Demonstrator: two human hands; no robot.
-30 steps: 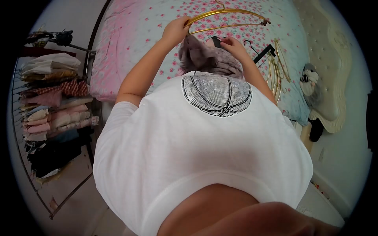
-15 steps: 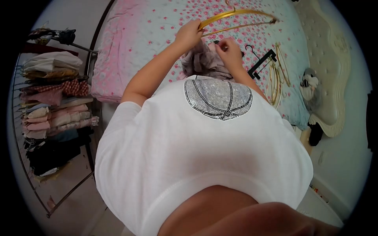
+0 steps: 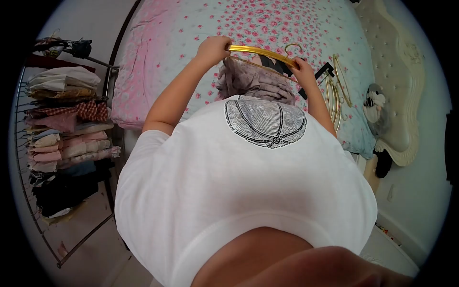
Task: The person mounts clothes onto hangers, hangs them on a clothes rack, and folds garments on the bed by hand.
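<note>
A gold clothes hanger (image 3: 260, 51) spans between my two hands above the bed, its hook sticking up towards the right end. My left hand (image 3: 215, 49) is closed around the hanger's left end. At the other end, my right hand (image 3: 303, 72) grips the hanger with bent fingers. Beneath the hanger lies a crumpled greyish-mauve garment (image 3: 256, 85), close to my chest and partly covered by the hanger's lower bar. Something black and pinkish shows behind the bar; I cannot make out what it is.
A floral bedspread (image 3: 172, 57) covers the bed. Right of my right hand lie a black clip hanger (image 3: 324, 71) and several gold hangers (image 3: 333, 103). A plush toy (image 3: 375, 101) rests by the tufted headboard (image 3: 394, 71). On the left stands a rack of hanging clothes (image 3: 71, 119).
The hanger has come down closer to my chest. My left hand has shifted left and lower; my right hand has moved right, off the garment, and now holds the hanger's other end.
</note>
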